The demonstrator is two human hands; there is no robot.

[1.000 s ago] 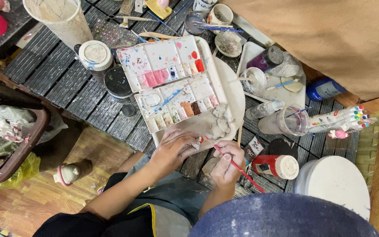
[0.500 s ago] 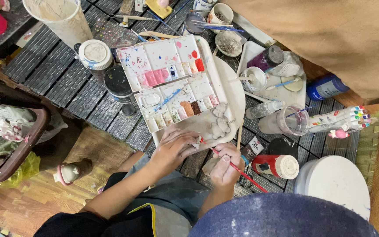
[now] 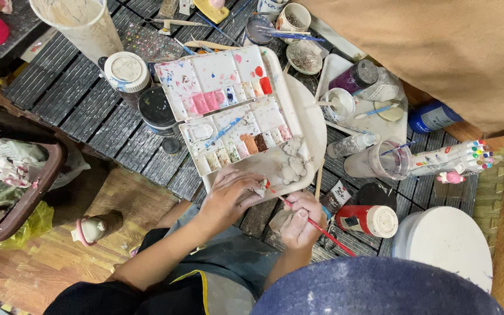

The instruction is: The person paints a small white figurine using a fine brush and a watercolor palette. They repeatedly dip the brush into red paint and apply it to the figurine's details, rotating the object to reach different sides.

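Left hand [image 3: 231,195] sits curled, lower centre of frame; right hand [image 3: 300,220] just beside it, fingers pinched shut.

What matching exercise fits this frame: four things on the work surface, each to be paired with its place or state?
Things:
1. red-handled brush
2. paint palette
3. red bottle with a white cap
4. set of markers

Places or states:
A. lying on its side, just right of the right hand
B. open, above the left hand, wells partly filled with pinks and browns
C. held in the right hand's grip, tip toward the left hand's fingers
D. far right, coloured caps pointing right

Pairs: 1-C, 2-B, 3-A, 4-D
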